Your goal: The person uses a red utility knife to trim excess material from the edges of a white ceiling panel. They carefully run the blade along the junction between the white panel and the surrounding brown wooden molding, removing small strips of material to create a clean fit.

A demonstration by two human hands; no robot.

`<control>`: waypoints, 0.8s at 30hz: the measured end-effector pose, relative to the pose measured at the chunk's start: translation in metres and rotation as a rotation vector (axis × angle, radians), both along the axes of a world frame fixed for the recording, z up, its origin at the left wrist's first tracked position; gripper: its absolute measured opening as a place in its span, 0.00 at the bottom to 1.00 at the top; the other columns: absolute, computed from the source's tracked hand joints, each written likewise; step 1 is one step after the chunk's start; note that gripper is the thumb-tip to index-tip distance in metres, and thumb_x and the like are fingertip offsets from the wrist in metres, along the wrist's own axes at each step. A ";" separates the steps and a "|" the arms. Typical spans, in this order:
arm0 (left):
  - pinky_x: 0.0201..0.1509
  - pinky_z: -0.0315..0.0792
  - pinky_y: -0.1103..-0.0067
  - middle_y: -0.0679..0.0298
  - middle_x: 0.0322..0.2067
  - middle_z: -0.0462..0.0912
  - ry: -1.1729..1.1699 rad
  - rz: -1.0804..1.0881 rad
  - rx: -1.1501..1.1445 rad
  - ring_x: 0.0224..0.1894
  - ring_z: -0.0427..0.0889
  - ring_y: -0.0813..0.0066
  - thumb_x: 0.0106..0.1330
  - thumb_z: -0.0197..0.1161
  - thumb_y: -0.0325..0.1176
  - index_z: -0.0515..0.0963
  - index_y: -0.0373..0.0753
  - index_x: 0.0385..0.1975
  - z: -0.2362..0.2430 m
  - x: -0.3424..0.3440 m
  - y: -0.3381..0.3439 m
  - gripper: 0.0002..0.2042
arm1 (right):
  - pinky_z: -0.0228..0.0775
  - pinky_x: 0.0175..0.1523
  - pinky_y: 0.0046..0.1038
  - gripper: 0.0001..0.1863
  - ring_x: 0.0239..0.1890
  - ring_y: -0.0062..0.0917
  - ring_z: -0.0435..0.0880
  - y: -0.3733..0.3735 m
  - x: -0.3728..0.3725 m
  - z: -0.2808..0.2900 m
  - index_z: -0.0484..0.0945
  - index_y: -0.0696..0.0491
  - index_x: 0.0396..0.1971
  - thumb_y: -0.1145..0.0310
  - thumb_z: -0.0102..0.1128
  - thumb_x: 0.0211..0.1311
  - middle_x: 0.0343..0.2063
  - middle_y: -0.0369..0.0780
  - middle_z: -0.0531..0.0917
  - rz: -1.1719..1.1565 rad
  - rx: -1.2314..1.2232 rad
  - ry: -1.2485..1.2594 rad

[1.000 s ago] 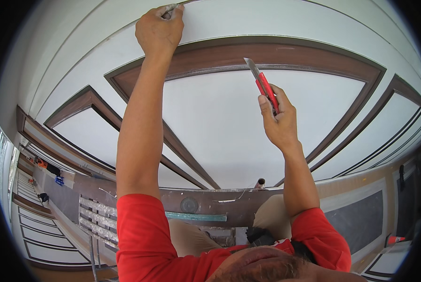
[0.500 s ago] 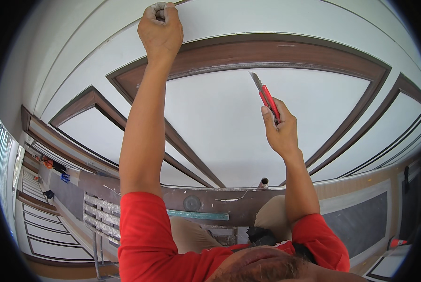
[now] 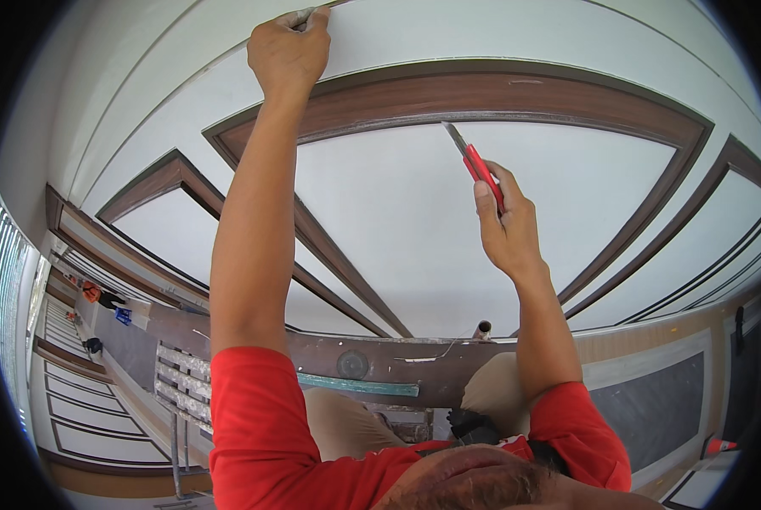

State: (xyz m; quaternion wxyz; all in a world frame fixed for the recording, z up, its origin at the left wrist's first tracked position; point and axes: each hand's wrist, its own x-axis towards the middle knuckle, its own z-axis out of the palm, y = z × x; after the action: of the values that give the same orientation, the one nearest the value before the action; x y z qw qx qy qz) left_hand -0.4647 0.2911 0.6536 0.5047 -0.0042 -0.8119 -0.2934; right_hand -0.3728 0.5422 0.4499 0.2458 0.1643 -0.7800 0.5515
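Head view, looking up. Our left hand (image 3: 288, 51) is raised to the white ceiling (image 3: 397, 212), grip pinched shut on the end of a pale strip (image 3: 305, 15) lying along a seam. Our right hand (image 3: 506, 225) is wrapped tight around a red utility knife (image 3: 480, 170), blade tip just below the brown trim (image 3: 499, 93); whether it touches, we cannot tell. Judgement: we should hold the strip taut, run the blade shallow along the trim edge, and cut away from the left fingers.
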 end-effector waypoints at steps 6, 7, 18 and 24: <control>0.32 0.73 0.79 0.68 0.16 0.79 -0.004 -0.122 0.098 0.20 0.77 0.79 0.64 0.68 0.46 0.87 0.32 0.38 -0.001 -0.005 -0.010 0.19 | 0.76 0.38 0.39 0.18 0.30 0.42 0.83 -0.010 -0.051 0.092 0.78 0.52 0.59 0.65 0.59 0.72 0.31 0.44 0.84 -0.166 0.285 0.625; 0.31 0.72 0.80 0.68 0.15 0.78 -0.017 -0.143 0.143 0.19 0.76 0.79 0.64 0.68 0.46 0.87 0.32 0.38 -0.003 -0.002 -0.012 0.19 | 0.76 0.38 0.38 0.18 0.31 0.41 0.83 -0.010 -0.059 0.112 0.79 0.51 0.59 0.65 0.60 0.71 0.31 0.43 0.84 -0.192 0.358 0.647; 0.33 0.72 0.71 0.57 0.20 0.82 0.145 -0.148 0.123 0.24 0.77 0.70 0.66 0.69 0.36 0.86 0.29 0.37 -0.015 0.039 -0.015 0.14 | 0.77 0.46 0.40 0.17 0.38 0.43 0.85 -0.029 -0.059 0.220 0.82 0.56 0.53 0.62 0.53 0.74 0.37 0.48 0.85 -0.251 0.865 0.662; 0.34 0.73 0.73 0.58 0.22 0.83 0.126 -0.170 0.149 0.26 0.77 0.73 0.67 0.70 0.36 0.86 0.28 0.38 -0.012 0.067 -0.012 0.14 | 0.76 0.52 0.42 0.18 0.42 0.44 0.84 -0.035 -0.056 0.232 0.83 0.57 0.52 0.61 0.52 0.75 0.39 0.48 0.86 -0.271 0.957 0.600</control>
State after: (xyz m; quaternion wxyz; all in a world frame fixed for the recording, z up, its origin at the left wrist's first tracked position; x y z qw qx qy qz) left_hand -0.3975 0.2788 0.6414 0.5271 -0.0541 -0.7511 -0.3938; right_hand -0.4292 0.5073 0.6815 0.4227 0.3049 -0.8529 0.0305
